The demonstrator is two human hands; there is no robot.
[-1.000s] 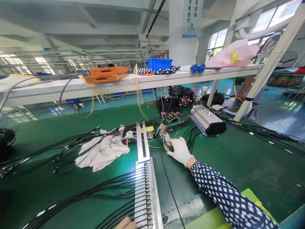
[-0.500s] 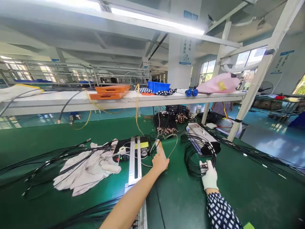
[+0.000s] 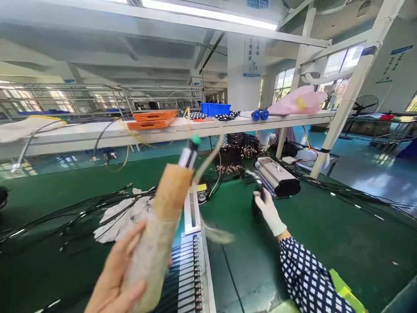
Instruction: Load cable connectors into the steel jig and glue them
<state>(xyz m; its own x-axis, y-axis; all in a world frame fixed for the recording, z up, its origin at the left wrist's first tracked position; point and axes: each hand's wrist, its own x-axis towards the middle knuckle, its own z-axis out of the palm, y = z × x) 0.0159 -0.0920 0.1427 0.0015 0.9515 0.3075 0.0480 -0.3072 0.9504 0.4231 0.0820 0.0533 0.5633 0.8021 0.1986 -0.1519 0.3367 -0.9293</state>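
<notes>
Close to the camera, my left hand [image 3: 120, 265] is wrapped around a tape-wrapped corded tool [image 3: 163, 213]. Tan and whitish tape covers its thick body; its upper end is dark and white with a green piece, and a pale cord beside it is smeared by motion. My right hand [image 3: 270, 213], in a white glove, is closed on a coil of black cables [image 3: 256, 204], seen nearly edge-on and partly hidden by the fingers. Between my hands, a metal fixture [image 3: 192, 274] holds a row of black cables with small metal connectors at their ends.
Beyond the right hand lies a grey and black case [image 3: 278, 176]. Bundled black cables [image 3: 231, 158] stand at the back, with more loose cables [image 3: 81, 215] and a pale cloth [image 3: 120, 215] at left. A white shelf [image 3: 156, 132] spans the green table [image 3: 312, 221].
My left hand has lifted the tape-wrapped tool from the table and brought it left, towards the camera. My right hand has moved slightly left and away with the cable coil, which has turned.
</notes>
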